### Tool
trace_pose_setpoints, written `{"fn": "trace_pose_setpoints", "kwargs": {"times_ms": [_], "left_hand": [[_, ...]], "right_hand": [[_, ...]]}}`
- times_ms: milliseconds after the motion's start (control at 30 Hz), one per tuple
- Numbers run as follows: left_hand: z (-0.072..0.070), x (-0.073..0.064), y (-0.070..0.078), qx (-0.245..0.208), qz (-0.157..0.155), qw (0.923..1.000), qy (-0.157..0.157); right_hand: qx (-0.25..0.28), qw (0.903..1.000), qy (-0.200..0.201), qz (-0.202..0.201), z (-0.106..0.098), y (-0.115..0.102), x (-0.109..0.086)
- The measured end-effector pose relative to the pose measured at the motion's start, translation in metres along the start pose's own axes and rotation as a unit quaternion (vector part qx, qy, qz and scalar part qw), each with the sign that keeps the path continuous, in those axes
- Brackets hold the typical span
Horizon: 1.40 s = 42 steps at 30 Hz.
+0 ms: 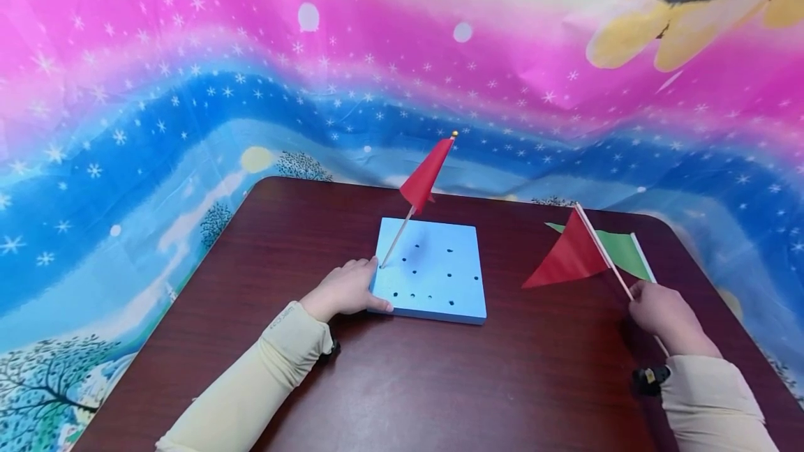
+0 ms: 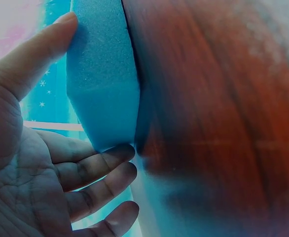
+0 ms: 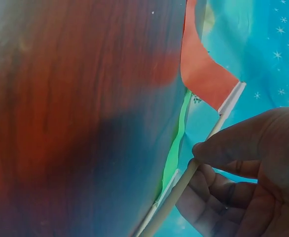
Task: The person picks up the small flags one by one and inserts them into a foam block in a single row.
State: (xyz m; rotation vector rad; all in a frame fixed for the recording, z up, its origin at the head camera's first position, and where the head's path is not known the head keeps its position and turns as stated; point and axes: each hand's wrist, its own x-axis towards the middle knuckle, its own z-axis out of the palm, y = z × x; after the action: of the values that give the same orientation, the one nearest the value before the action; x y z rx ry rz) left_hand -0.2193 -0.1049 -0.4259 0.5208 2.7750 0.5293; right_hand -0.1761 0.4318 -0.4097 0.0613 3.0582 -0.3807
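A light blue foam board (image 1: 433,236), dotted with small holes, lies flat on the table. One red pennant flag (image 1: 427,176) on a thin wooden stick leans up and right from a hole at the board's left edge. My left hand (image 1: 345,289) steadies the near left corner, its thumb along the front side and fingers (image 2: 117,177) extended by the left side. To the right, my right hand (image 1: 668,316) pinches the wooden stick (image 3: 181,185) of a second red flag (image 1: 571,253) between thumb and fingers. A green flag (image 1: 622,253) shows just behind it.
The dark red-brown wooden table (image 1: 534,375) has rounded far corners. Behind and around it hangs a colourful printed cloth (image 1: 352,82) with snowflakes and trees.
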Motion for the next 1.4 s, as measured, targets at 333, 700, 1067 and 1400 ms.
{"fn": "trace_pose_setpoints", "kwargs": {"times_ms": [333, 700, 1067, 1400], "left_hand": [[0.001, 0.000, 0.000, -0.002, 0.000, 1.0000, 0.003], [0.001, 0.000, 0.000, -0.005, 0.003, 1.0000, 0.005], [0.000, -0.002, 0.001, -0.011, 0.003, 0.9999, 0.003], [0.001, -0.001, 0.000, -0.007, 0.006, 0.9999, 0.005]], "right_hand": [[0.010, 0.9993, 0.035, -0.006, -0.003, -0.001, 0.003], [0.038, 0.9973, 0.061, -0.016, -0.004, -0.017, 0.006], [0.083, 0.9936, 0.070, -0.031, -0.008, -0.039, 0.009], [0.110, 0.9900, 0.078, -0.039, -0.010, -0.058, 0.008]]}}
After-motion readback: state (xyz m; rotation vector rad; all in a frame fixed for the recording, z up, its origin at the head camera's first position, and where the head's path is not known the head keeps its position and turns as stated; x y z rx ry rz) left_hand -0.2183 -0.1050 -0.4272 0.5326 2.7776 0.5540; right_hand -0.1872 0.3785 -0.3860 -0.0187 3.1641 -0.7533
